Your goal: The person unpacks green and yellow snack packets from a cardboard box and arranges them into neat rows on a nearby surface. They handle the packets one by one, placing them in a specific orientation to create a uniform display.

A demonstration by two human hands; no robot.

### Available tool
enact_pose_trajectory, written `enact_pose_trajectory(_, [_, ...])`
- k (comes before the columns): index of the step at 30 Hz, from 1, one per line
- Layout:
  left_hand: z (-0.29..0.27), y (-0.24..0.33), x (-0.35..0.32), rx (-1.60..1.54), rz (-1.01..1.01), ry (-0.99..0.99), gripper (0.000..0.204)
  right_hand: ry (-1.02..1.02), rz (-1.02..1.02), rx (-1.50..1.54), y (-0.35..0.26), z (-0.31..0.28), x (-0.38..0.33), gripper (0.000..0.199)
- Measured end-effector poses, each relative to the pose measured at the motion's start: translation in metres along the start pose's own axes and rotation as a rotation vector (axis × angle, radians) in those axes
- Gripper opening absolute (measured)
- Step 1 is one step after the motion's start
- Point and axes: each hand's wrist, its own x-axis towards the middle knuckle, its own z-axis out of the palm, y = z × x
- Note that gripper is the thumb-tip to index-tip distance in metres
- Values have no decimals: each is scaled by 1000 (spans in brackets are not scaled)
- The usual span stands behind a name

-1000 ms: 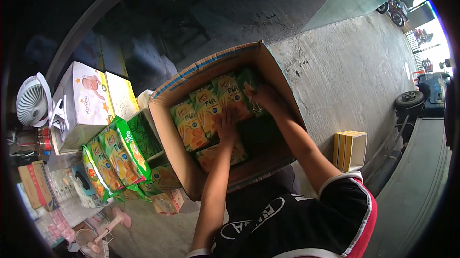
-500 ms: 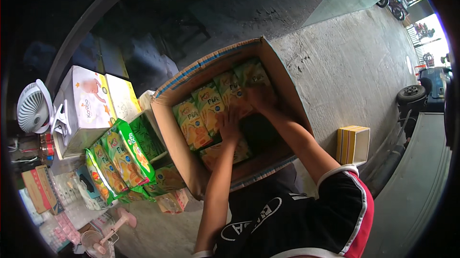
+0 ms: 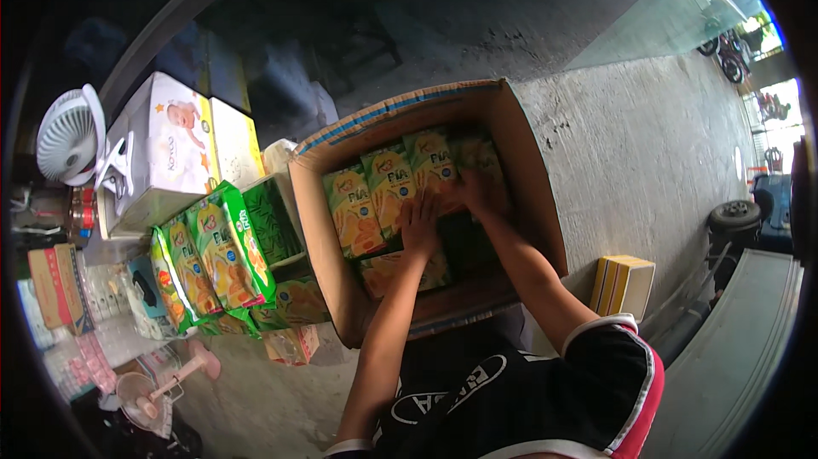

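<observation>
1. Snack packets (image 3: 388, 195) (green and yellow, standing in a row) fill the far half of the open cardboard box (image 3: 532, 178) in front of you.
2. Your left hand (image 3: 419, 225) lies flat, fingers spread and gripping nothing, on the packets' near edge.
3. Your right hand (image 3: 477, 190) presses the rightmost packet; whether its fingers curl around it, you cannot tell.
4. More green packets (image 3: 217, 254) sit stacked left of the box.

One open cardboard box (image 3: 528, 161), four snack packs (image 3: 388, 186) standing inside, maybe more underneath, three green packs (image 3: 221, 246) beside it, one white fan (image 3: 68, 135).
</observation>
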Motion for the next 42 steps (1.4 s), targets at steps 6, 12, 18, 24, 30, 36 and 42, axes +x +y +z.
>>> enact_pose_trajectory(6, [19,2,1,145,2,35,70,115,-52,26,45,24,25,24])
enact_pose_trajectory(12, [-61,13,-9,-19,-26,-623,61,-580,362,1086,55,-8,58,70])
enact_pose_trajectory(18, [-130,-27,-153,-611,161,-9,52,-589,-81,71,-26,-47,-8,54])
enact_pose_trajectory(24, [-217,-137,-267,-652,12,350,37,-409,-151,259,-178,-48,-110,51])
enact_pose_trajectory(30, [-236,-244,-332,-796,-185,542,27,-3,-443,138,-327,14,-209,65])
enact_pose_trajectory(36, [-230,-301,-345,-449,-42,662,20,238,-428,-194,-323,59,-214,51])
enact_pose_trajectory(42, [-220,-314,-331,-680,-228,618,10,173,-289,-192,-351,44,-222,62])
